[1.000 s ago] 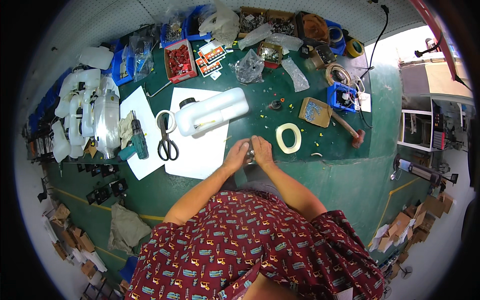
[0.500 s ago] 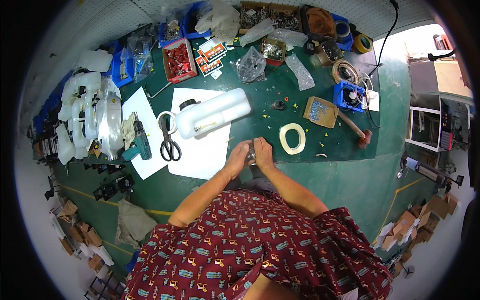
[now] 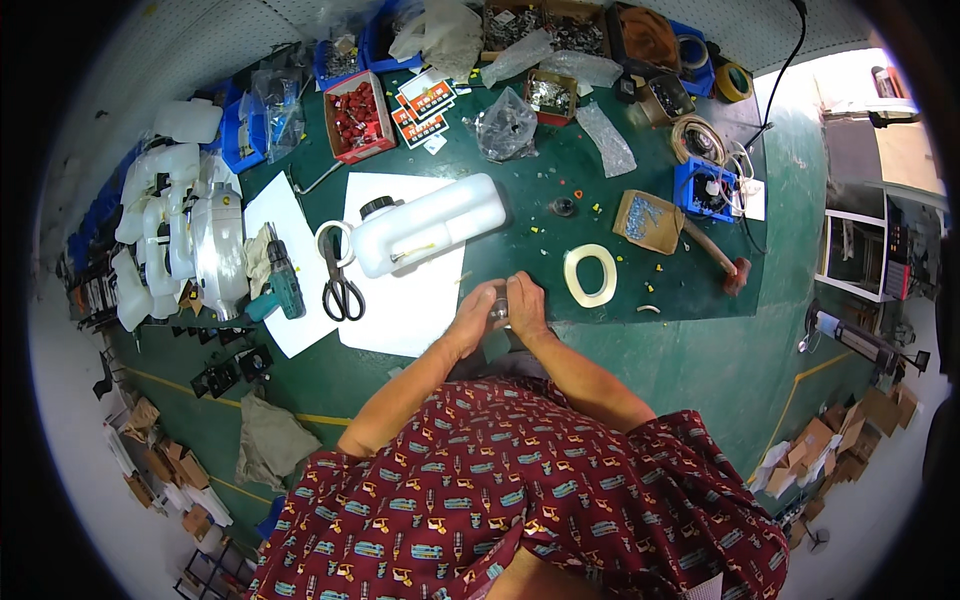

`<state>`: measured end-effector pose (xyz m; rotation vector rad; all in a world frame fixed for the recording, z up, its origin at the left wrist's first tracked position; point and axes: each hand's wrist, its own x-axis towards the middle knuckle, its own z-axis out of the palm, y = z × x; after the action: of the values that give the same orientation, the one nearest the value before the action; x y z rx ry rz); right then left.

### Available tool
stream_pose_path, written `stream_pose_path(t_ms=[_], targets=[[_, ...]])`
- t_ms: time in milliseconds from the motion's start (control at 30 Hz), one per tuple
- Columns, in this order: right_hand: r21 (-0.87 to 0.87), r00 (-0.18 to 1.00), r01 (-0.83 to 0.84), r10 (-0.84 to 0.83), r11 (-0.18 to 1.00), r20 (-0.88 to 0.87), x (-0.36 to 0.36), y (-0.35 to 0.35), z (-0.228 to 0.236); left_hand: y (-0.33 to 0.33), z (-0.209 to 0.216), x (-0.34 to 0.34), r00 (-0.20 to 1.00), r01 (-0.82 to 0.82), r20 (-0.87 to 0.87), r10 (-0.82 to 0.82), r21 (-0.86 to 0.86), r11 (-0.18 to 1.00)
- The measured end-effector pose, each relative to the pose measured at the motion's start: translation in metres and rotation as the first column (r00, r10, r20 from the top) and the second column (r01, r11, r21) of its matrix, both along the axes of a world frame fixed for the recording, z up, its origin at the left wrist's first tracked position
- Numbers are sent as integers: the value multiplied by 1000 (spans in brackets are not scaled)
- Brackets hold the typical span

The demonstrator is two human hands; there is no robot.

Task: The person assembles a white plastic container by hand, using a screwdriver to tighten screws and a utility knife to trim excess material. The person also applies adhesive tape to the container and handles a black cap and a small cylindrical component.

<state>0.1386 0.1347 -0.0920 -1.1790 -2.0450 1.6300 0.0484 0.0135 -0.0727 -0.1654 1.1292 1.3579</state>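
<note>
At the near edge of the green bench, my left hand (image 3: 474, 322) and my right hand (image 3: 526, 304) are closed together around a small greyish, shiny piece (image 3: 499, 306). Only part of it shows between the fingers, so its kind is unclear. Just beyond them a white plastic tank (image 3: 436, 226) with a black cap lies on white sheets. To the right of my right hand is a roll of cream tape (image 3: 590, 276). Black-handled scissors (image 3: 342, 294) lie left of the tank, beside a white ring (image 3: 334, 244).
A green cordless drill (image 3: 284, 284) and several white tanks (image 3: 160, 220) are on the left. A hammer (image 3: 722, 258), a cardboard tray of blue bits (image 3: 648, 222) and a blue bin (image 3: 704, 190) stand right. Red parts fill a box (image 3: 358, 116) at the back.
My hands stay together at the bench edge, with only a slight shift of the fingers around the small piece. The view has moved slightly.
</note>
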Motion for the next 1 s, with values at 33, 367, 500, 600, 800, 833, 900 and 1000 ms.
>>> stream_pose_path(t_ms=[33, 367, 500, 600, 800, 833, 900, 1000], targets=[[-7, 1000, 2, -2, 1000, 2, 0, 0, 1, -1, -1, 1, 1000, 2, 5, -2, -8, 1000], [7, 999, -26, 26, 1000, 19, -6, 1, 4, 1, -4, -6, 998, -7, 56, 7, 9, 1000], [42, 999, -48, 47, 998, 24, -6, 3, 2, 3, -1, -10, 998, 3, 67, -4, 15, 1000], [44, 998, -61, 60, 997, 31, -7, 4, 0, 3, -3, -12, 996, 8, 86, -10, 24, 1000], [77, 996, -79, 75, 994, 53, -6, 0, -2, 2, 5, -19, 990, 51, 134, -50, -11, 999], [84, 995, -80, 74, 993, 63, -6, -1, -3, 2, 6, -20, 989, 58, 139, -57, -5, 998], [104, 994, -84, 77, 991, 75, -6, -2, -4, 2, 6, -23, 988, 70, 139, -67, -19, 997], [165, 990, -118, 102, 979, 98, -4, -4, -12, 1, 3, -23, 988, 61, 141, -56, -35, 998]])
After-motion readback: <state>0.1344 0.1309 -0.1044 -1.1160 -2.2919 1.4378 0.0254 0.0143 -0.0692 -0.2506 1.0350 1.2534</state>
